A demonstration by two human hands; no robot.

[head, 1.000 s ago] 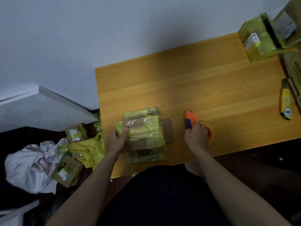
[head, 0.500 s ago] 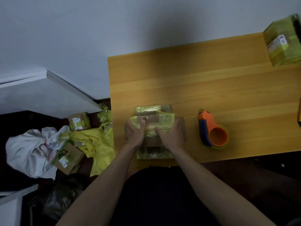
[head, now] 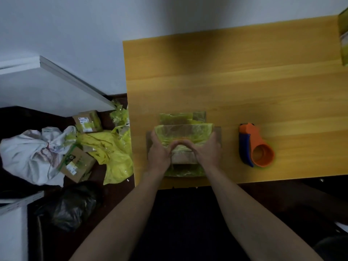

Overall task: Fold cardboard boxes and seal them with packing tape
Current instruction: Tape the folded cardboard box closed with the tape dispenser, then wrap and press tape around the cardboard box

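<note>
We grip the taped cardboard box (head: 183,136) on the table (head: 235,87) with left hand (head: 159,154) and right hand (head: 208,151), fingers curled around its sides, thumbs meeting on top.

Whole frame is soft, so labels on the floor boxes (head: 87,121) are unreadable. Taped box (head: 343,36) at the table's far right is cut off by the frame edge. Left hand (head: 157,154) and right hand (head: 207,152) cover the cardboard box (head: 183,132) middle; fingertips hidden behind its yellow-taped flap.
</note>
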